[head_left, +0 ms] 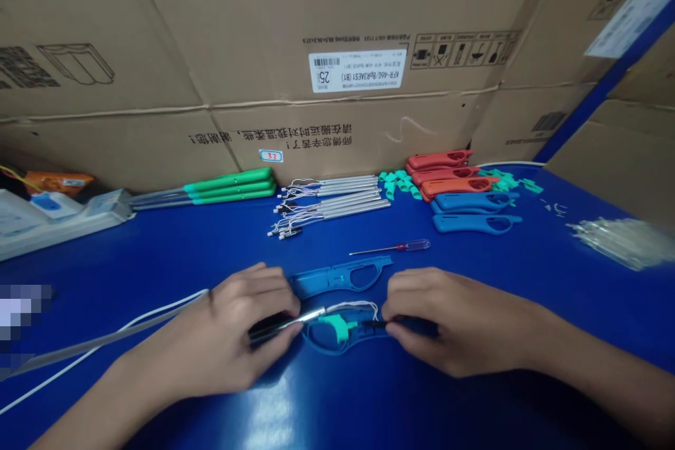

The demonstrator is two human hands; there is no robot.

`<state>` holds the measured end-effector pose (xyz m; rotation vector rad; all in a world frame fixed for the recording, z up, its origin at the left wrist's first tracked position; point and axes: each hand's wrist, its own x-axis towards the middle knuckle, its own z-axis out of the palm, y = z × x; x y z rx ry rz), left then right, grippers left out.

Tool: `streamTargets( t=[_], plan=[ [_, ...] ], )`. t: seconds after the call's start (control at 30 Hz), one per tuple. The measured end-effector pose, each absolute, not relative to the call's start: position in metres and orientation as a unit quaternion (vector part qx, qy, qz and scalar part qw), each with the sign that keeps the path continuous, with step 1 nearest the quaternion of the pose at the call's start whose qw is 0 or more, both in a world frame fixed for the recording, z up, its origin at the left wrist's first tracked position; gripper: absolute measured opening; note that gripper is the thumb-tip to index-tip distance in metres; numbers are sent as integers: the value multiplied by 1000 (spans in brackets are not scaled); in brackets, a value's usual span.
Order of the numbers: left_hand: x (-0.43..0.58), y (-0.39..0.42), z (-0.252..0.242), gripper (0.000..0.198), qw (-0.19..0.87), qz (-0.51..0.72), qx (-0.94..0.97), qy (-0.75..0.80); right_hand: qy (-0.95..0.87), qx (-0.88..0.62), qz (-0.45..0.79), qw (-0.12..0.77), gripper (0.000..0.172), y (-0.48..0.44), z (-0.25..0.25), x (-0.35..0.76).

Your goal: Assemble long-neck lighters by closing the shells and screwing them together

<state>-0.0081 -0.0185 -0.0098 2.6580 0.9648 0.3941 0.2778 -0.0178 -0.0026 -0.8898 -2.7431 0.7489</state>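
Well, from the head view we look down at our two hands working just below a slim screwdriver with a clear red handle (390, 246), which lies on a glossy blue tabletop (158, 267). Our left hand (247, 330) is closed, its fingers (268, 288) curled around a thin silver metal tube (295, 321) with a black end. Our right hand (453, 323) is pinched nearly shut, its fingertips (393, 313) gripping a small black connector (374, 324), partly hidden by them. Below the screwdriver, between the hands, lies a blue moulded plastic half-shell (321, 344), with a teal plastic clip (335, 327) and thin white wires (353, 307) over it. A matching blue half-shell (337, 278) lies just beyond it, nearer the screwdriver. Beyond the screwdriver and to its left are green-handled metal rods (226, 186). Directly behind it sit wired silver tubes (330, 200), and to its right are stacked red plastic shells (443, 172) and more blue shells (474, 211). Far behind it all stands a large corrugated cardboard carton (342, 28).
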Motion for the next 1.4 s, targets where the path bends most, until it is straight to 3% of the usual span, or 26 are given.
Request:
streamTargets(
  t=[0.2,0.7,1.4],
  plan=[
    [-12,-10,-22,23,64,165,924,338,-925,-315,183,106,16,-14,-15,277],
    [-16,-10,-10,23,54,127,933,333,-927,-303,155,159,22,-14,-22,274],
    [-18,-8,-17,26,29,127,924,358,-917,-324,176,154,23,-13,-26,269]
  ],
)
